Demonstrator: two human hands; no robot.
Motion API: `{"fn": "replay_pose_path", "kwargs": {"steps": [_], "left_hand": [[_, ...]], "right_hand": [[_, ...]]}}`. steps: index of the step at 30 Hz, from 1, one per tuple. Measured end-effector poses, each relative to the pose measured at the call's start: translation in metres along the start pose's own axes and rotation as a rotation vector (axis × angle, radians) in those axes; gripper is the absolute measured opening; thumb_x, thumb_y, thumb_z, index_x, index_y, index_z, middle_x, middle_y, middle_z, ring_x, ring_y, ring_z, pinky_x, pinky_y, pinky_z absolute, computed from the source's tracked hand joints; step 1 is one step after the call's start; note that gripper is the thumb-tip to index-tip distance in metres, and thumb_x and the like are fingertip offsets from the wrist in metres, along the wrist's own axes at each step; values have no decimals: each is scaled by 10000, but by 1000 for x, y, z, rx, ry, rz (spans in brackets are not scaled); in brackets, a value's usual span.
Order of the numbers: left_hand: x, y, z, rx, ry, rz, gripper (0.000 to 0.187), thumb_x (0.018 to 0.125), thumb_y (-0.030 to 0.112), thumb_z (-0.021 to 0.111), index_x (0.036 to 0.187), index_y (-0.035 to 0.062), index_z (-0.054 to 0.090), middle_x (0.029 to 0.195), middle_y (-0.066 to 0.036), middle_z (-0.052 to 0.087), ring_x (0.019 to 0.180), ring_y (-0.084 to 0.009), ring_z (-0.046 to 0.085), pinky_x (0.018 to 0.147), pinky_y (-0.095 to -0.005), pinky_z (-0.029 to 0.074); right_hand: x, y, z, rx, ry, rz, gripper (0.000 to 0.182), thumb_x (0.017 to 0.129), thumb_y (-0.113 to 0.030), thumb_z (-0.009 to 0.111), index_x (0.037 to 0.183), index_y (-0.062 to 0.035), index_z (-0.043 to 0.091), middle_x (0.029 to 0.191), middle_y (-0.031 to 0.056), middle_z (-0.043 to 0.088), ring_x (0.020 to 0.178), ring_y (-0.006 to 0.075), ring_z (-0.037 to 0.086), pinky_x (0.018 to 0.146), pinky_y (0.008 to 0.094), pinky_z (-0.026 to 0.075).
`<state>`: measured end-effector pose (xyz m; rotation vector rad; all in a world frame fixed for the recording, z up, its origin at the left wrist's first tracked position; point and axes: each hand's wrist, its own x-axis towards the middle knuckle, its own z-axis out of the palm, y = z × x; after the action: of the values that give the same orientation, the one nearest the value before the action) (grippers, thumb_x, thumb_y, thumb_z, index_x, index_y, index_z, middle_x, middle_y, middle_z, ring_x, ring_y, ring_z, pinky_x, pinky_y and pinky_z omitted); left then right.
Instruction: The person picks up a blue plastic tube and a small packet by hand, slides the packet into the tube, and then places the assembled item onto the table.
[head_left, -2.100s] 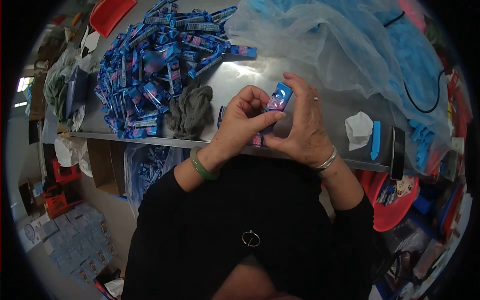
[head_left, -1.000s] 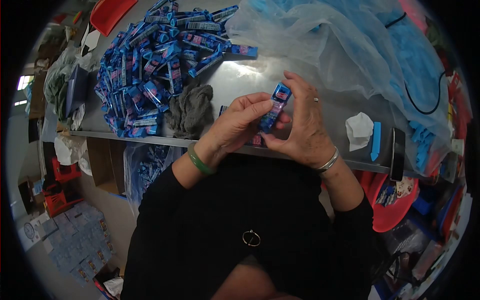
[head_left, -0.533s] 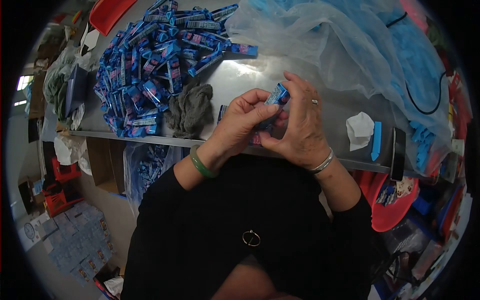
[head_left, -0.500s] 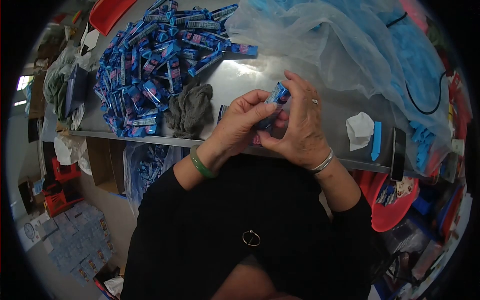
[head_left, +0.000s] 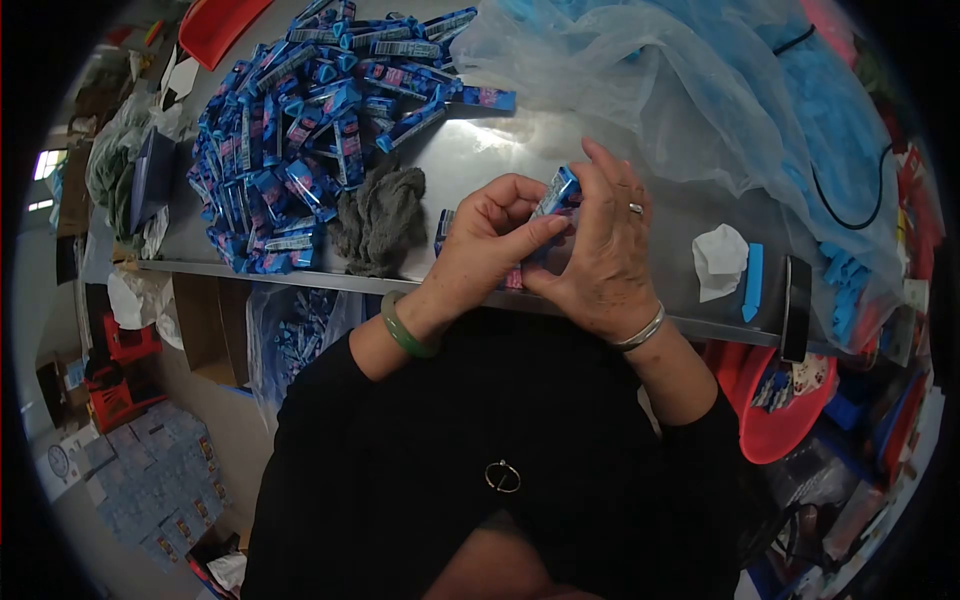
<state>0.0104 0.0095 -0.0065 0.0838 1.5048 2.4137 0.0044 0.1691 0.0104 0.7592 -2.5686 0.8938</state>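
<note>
Between my two hands, above the metal table's near edge, is a small blue packet (head_left: pixel 558 192), tilted with its top end up. My left hand (head_left: pixel 492 232) has its thumb against the packet, its fingers curled round it. My right hand (head_left: pixel 606 240) is closed round the packet's other side, its index finger raised behind the top end. Parts of other blue packets (head_left: pixel 444 228) show beside and beneath my hands. To the left lie a grey cloth (head_left: pixel 380 220) and a large heap of blue packets (head_left: pixel 290 140).
Clear plastic bags (head_left: pixel 640 90) with blue pieces cover the back right. A crumpled white tissue (head_left: pixel 719 262), a blue strip (head_left: pixel 753 283) and a black phone-like object (head_left: pixel 795 308) lie at the right. Red trays (head_left: pixel 215 30) stand at the back left; a red basin (head_left: pixel 765 420) sits below right.
My left thumb has moved up and right along the packet. The packet is slightly turned, and my right fingers have shifted a little to the right.
</note>
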Motion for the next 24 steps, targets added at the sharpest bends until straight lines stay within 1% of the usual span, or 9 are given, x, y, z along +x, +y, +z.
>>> {"fn": "replay_pose_path", "kwargs": {"steps": [4, 7, 9, 10, 12, 15, 19, 21, 24], "left_hand": [[1, -5, -1, 98, 31, 53, 184, 921, 64, 626, 1090, 20, 567, 945, -65, 692, 836, -83, 653, 729, -202, 533], [1, -1, -5, -100, 9, -83, 169, 931, 84, 617, 1086, 29, 578, 941, -72, 691, 819, -96, 655, 720, -215, 540], [1, 4, -5, -276, -35, -176, 169, 947, 132, 602, 1087, 38, 592, 930, -88, 690, 818, -124, 665, 712, -236, 551], [0, 5, -6, -278, -35, -176, 169, 947, 132, 602, 1087, 38, 592, 930, -88, 690, 818, -124, 665, 712, -236, 551], [0, 7, -8, -276, -114, -249, 354, 944, 276, 608, 1181, 23, 537, 959, -100, 660, 849, -141, 639, 771, -255, 530], [-1, 5, -7, -269, -127, -279, 417, 935, 316, 616, 1211, 18, 521, 949, -102, 654, 839, -139, 636, 761, -255, 533], [-2, 8, -5, -279, -126, -284, 410, 939, 309, 611, 1210, 16, 522, 950, -97, 655, 835, -137, 636, 752, -249, 534], [-2, 7, -3, -333, -115, -264, 258, 963, 223, 581, 1123, 21, 579, 930, -106, 686, 818, -145, 674, 729, -252, 566], [-2, 6, -3, -335, -120, -251, 257, 962, 226, 585, 1119, 23, 580, 929, -105, 686, 812, -141, 673, 725, -247, 566]], "right_hand": [[1, 0, 2, -24, 7, -39, 976, 526, -264, 861, 1321, -33, 344, 1410, 213, 374, 1278, 389, 391, 1099, 491, 256], [3, 1, -2, 43, -62, 25, 1018, 521, -267, 881, 1343, -30, 328, 1415, 207, 366, 1284, 383, 386, 1103, 471, 273], [1, 4, -5, 310, -79, 76, 1050, 530, -265, 894, 1368, -28, 308, 1420, 204, 362, 1289, 372, 385, 1097, 447, 297], [1, 6, -6, 309, -80, 77, 1050, 530, -265, 894, 1368, -28, 308, 1420, 204, 362, 1289, 372, 385, 1097, 447, 297], [-1, 10, -6, 277, -97, 26, 1058, 549, -253, 895, 1387, -27, 290, 1430, 205, 353, 1300, 363, 379, 1089, 430, 313], [-2, 12, -4, 267, -86, -30, 1031, 555, -243, 890, 1375, -31, 302, 1432, 207, 356, 1300, 365, 382, 1089, 437, 311], [0, 11, -5, 255, -75, -29, 997, 550, -233, 888, 1348, -35, 324, 1423, 208, 368, 1297, 369, 387, 1084, 437, 314], [0, 11, -4, 227, -59, -49, 954, 541, -224, 884, 1307, -39, 347, 1411, 212, 380, 1287, 373, 396, 1072, 438, 322], [0, 10, -5, 221, -67, -38, 939, 531, -221, 882, 1286, -44, 352, 1410, 214, 378, 1280, 375, 400, 1063, 439, 328]]}}
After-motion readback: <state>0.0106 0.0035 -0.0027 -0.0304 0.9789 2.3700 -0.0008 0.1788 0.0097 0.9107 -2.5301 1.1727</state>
